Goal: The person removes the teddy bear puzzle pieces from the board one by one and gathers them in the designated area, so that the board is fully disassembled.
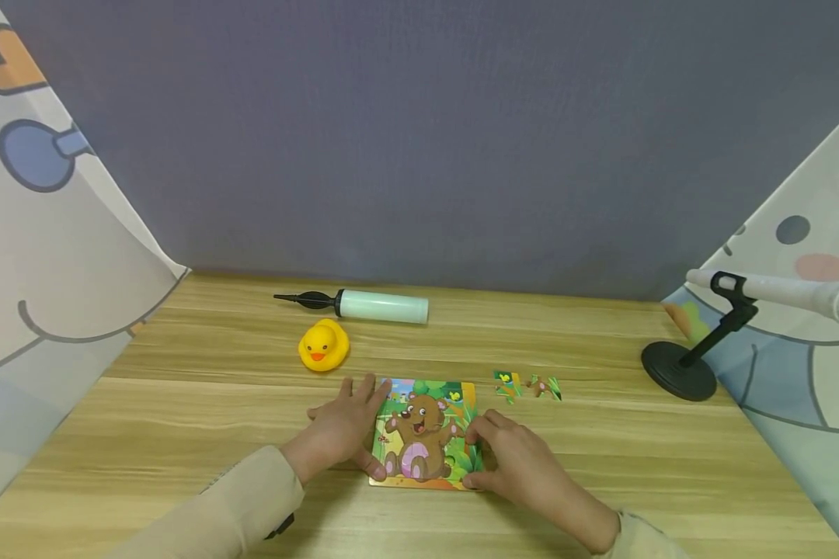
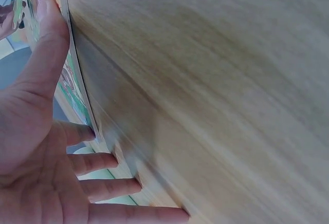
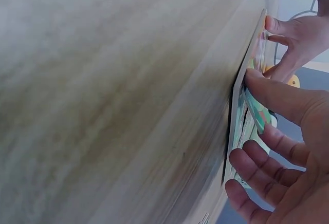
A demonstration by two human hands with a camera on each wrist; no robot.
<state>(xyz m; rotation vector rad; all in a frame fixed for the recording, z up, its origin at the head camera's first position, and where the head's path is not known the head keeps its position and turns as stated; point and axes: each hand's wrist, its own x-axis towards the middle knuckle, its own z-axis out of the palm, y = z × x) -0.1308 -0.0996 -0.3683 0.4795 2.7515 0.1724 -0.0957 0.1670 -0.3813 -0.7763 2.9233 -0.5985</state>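
A square jigsaw puzzle [image 1: 419, 435] with a brown bear picture lies flat on the wooden table. My left hand [image 1: 342, 423] rests at its left side with fingers spread; in the left wrist view, the thumb [image 2: 51, 34] lies on the puzzle's edge. At the right side, my right hand [image 1: 520, 458] pinches a green puzzle piece [image 3: 256, 112] between thumb and index finger. That piece is tilted up from the board in the right wrist view, and its other fingers are loosely bent. Two loose puzzle pieces, one with a yellow patch [image 1: 507, 386] and one brown and green [image 1: 544, 387], lie beyond the right hand.
A yellow rubber duck [image 1: 324, 345] sits behind the left hand. Farther back lies a pale green hand pump [image 1: 383, 307] with a black nozzle. At the right, a black round-based stand [image 1: 680, 371] holds a white tube [image 1: 797, 295]. A grey panel [image 1: 419, 155] rises behind the table.
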